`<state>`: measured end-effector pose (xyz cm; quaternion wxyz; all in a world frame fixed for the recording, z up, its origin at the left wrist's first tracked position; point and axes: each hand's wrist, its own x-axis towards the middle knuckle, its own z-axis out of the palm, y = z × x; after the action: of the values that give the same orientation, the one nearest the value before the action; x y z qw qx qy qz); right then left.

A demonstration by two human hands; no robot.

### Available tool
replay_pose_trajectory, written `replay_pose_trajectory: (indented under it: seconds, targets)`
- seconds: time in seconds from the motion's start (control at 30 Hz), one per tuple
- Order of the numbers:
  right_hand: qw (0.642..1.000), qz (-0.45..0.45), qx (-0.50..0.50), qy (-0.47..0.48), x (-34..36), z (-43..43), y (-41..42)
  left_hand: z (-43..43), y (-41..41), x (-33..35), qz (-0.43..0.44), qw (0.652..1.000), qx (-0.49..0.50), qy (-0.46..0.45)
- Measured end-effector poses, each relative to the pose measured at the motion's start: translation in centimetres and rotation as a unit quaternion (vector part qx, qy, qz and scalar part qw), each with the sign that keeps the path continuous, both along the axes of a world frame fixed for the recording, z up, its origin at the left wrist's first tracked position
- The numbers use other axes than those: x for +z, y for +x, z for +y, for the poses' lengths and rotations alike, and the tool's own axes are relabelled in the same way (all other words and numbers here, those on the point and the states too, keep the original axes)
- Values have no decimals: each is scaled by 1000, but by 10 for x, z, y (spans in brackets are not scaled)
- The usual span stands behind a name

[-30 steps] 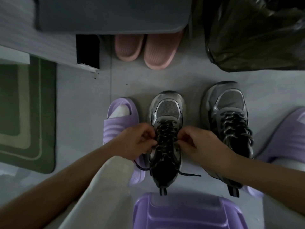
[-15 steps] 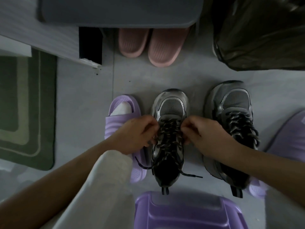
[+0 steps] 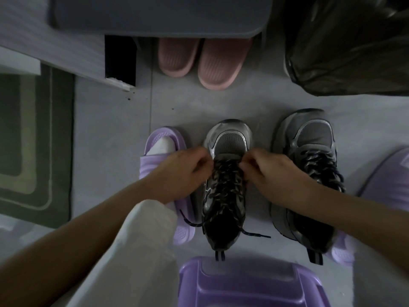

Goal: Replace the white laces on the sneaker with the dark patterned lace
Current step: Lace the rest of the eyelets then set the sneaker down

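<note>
Pinching the dark patterned lace [image 3: 224, 185] at the toe-end eyelets of the middle sneaker [image 3: 225, 187] on the floor w/ left hand [image 3: 182, 171] & right hand [image 3: 271, 171], we risk uneven tension if one side slips.

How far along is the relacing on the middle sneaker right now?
Mostly done, it seems: the dark patterned lace already crisscrosses the middle sneaker, and no white lace shows. In hand: the left hand and right hand pinch the lace at the rows nearest the toe, apparently snugging them. Left: both lace ends lie loose near the heel, untied.
</note>
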<state>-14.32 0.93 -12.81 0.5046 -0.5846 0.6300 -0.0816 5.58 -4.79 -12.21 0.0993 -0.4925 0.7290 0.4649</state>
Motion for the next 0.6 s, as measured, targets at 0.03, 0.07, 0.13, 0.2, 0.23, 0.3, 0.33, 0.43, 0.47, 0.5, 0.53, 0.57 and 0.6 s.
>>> replay_pose_trajectory:
  seconds: [0.03,0.07,0.13,0.2,0.23,0.3,0.33,0.43,0.47,0.5,0.53,0.57,0.6]
  targets:
    - [1000,2,-5,1,-1,-1,-1,-1,0,-1,6,1000,6,4]
    - [1000,6,5,0,-1,-1,-2,-1,-1,-2,13,1000,4,6]
    - [1000,13,27,1,-1,-1,-1,0,-4,-4,18,1000,-15,-12]
    - [998,30,44,-18,-1,-1,0,0,-7,-4,32,997,-48,-51]
    - [997,44,56,-36,-1,0,0,0,-8,-4,38,995,-65,-71]
    - [994,60,76,-60,-3,-1,3,-1,-11,-3,28,991,-83,-101]
    - [993,59,80,-61,-3,-1,4,-1,-12,-3,15,989,-91,-113]
    - [992,56,93,-60,-6,-5,7,-6,-16,-5,-4,989,-106,-104]
    - [992,58,99,-61,-7,-6,7,-9,-16,-5,-1,991,-102,-87]
    - [992,57,99,-60,-9,-6,7,-12,-16,-6,-2,993,-96,-69]
    - [993,53,90,-57,-10,-6,6,-15,-14,-7,-6,994,-89,-57]
    - [996,45,69,-45,-11,-5,5,-17,-12,-8,-11,996,-75,-45]
    - [998,36,35,-22,-11,-3,4,-17,-9,-9,-11,998,-48,-27]
